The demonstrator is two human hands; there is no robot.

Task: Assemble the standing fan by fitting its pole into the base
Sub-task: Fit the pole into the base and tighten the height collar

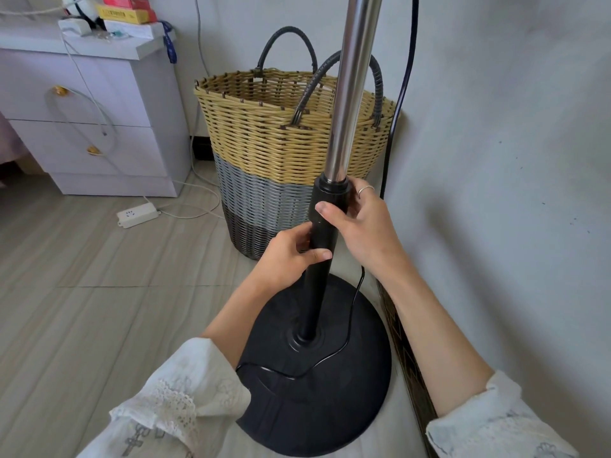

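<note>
The fan's pole stands upright in the socket at the middle of the round black base [347,385] on the floor. Its lower part is a black tube [315,299]; above a black collar [330,193] rises a chrome tube [350,94] that leaves the frame at the top. My left hand [291,256] grips the black tube below the collar, thumb across its front. My right hand [360,223] wraps the collar, thumb in front, a ring on one finger. A thin black cord [352,312] lies across the base.
A woven basket [274,143] with two dark handles stands just behind the pole. A wall [496,160] is close on the right. A lilac drawer cabinet [92,127] stands at the left, with a white power strip [137,214] and cables on the tiled floor.
</note>
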